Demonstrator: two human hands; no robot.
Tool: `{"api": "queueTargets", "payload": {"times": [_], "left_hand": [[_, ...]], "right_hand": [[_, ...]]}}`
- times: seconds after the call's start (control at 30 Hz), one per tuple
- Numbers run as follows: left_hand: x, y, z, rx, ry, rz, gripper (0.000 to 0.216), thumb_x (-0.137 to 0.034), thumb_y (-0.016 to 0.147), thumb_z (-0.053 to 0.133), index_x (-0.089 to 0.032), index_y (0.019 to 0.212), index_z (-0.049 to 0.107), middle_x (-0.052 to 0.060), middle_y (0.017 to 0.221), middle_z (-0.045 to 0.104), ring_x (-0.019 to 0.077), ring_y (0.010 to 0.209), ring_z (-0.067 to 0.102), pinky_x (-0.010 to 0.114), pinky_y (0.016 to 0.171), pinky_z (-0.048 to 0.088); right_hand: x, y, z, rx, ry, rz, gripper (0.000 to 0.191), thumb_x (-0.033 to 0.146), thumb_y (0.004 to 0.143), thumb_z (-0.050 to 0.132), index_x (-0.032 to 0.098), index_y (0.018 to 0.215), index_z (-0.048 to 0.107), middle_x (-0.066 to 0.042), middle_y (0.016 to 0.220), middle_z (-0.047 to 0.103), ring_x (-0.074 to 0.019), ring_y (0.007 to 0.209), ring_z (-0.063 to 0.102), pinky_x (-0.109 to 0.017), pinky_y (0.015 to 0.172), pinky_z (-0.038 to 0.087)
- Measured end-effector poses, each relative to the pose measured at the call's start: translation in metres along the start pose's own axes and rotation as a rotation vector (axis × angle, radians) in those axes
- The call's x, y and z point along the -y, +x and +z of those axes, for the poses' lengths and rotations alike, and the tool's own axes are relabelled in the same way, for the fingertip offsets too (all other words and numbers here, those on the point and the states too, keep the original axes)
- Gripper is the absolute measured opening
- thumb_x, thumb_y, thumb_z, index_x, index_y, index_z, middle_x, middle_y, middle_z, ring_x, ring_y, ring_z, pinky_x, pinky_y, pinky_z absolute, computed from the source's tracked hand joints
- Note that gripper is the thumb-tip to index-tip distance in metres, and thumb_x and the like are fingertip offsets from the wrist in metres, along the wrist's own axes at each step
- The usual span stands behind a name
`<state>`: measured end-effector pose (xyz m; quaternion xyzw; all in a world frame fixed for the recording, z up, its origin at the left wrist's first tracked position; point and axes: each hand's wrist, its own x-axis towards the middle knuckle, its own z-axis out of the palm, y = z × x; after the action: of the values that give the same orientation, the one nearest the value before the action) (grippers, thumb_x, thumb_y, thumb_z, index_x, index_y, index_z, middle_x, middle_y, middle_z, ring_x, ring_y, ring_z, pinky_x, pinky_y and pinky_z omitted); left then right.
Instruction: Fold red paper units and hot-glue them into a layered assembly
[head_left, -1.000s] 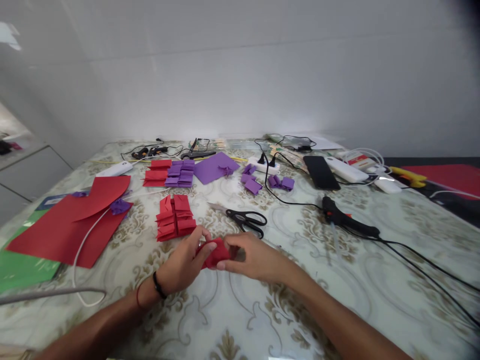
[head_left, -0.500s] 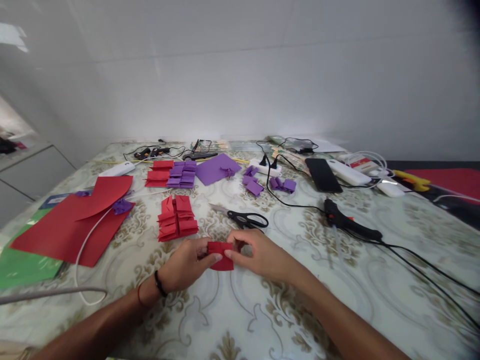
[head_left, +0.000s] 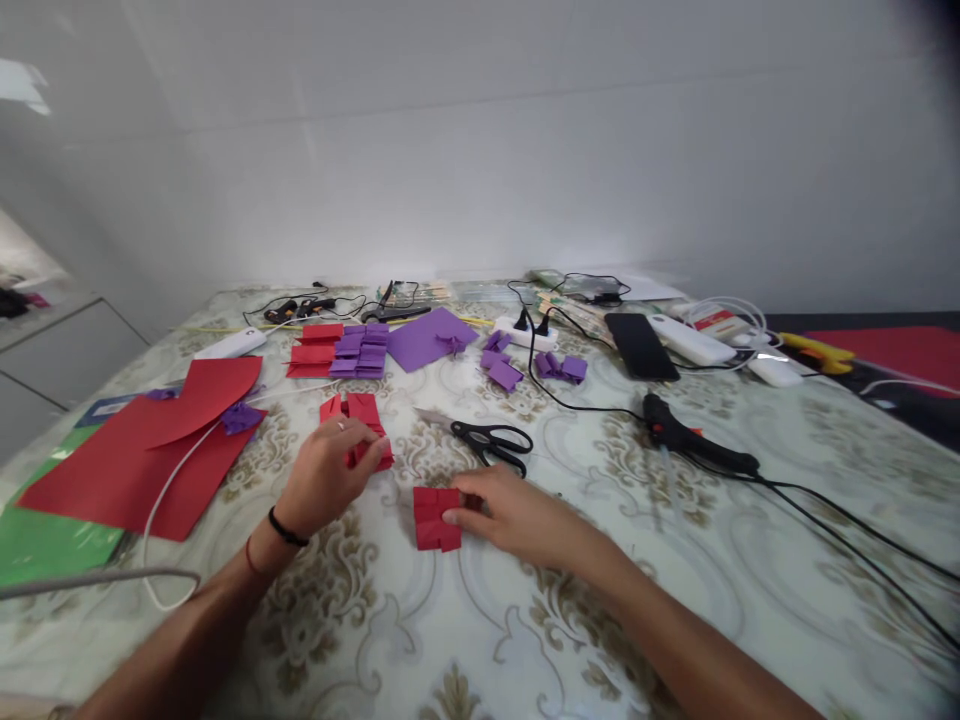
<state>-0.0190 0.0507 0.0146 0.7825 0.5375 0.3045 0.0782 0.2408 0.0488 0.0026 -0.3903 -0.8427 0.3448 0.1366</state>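
Note:
My right hand [head_left: 517,515] pinches the right edge of a folded red paper piece [head_left: 433,522] between thumb and fingers, low over the tablecloth. Creases and small flaps show on its face. To the left, my left hand [head_left: 330,470] reaches over a group of folded red paper pieces [head_left: 363,408], with thumb and fingers closed around one of them. The hand covers much of that group. Black-handled scissors [head_left: 491,438] lie just beyond my right hand, blades pointing left.
Red sheets [head_left: 120,465] overlap a green sheet [head_left: 60,540] at left. Red and purple folded pieces [head_left: 360,352] lie behind, near a purple sheet [head_left: 427,338]. A black glue gun [head_left: 697,440], its cable, a phone [head_left: 641,347] and a power strip [head_left: 544,336] occupy the right and back.
My left hand has let go of the red piece that both hands held and moved left to the group of red pieces. My right hand still holds the piece, now showing more of its face.

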Motion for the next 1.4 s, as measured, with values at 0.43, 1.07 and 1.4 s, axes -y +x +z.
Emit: {"api": "queueTargets", "payload": {"times": [0.43, 1.07, 1.4], "left_hand": [[0.016, 0.003, 0.008, 0.262, 0.109, -0.058, 0.030, -0.025, 0.099, 0.057, -0.020, 0.077, 0.076, 0.007, 0.088, 0.077, 0.0234, 0.082, 0.070, 0.033, 0.077, 0.049], [0.019, 0.001, 0.013, 0.241, 0.061, -0.092, 0.023, 0.000, 0.077, 0.073, -0.021, 0.088, 0.070, 0.005, 0.087, 0.075, 0.0245, 0.086, 0.070, 0.033, 0.079, 0.052], [0.015, -0.001, 0.013, 0.231, 0.062, -0.079, 0.027, 0.003, 0.078, 0.069, -0.020, 0.090, 0.066, 0.004, 0.088, 0.070, 0.0254, 0.090, 0.068, 0.033, 0.080, 0.052]], "right_hand": [[-0.002, 0.002, 0.005, 0.001, -0.100, 0.023, 0.029, 0.023, 0.097, 0.068, 0.018, 0.072, 0.057, 0.000, 0.071, 0.061, -0.0170, 0.070, 0.055, -0.026, 0.066, 0.033], [-0.002, 0.003, 0.008, 0.001, -0.136, 0.002, 0.025, 0.021, 0.096, 0.069, 0.018, 0.073, 0.059, -0.001, 0.074, 0.064, -0.0184, 0.074, 0.058, -0.026, 0.068, 0.034], [-0.003, 0.003, 0.008, 0.000, -0.129, -0.002, 0.026, 0.021, 0.096, 0.069, 0.018, 0.073, 0.058, -0.001, 0.074, 0.062, -0.0180, 0.073, 0.056, -0.027, 0.069, 0.034]]}}
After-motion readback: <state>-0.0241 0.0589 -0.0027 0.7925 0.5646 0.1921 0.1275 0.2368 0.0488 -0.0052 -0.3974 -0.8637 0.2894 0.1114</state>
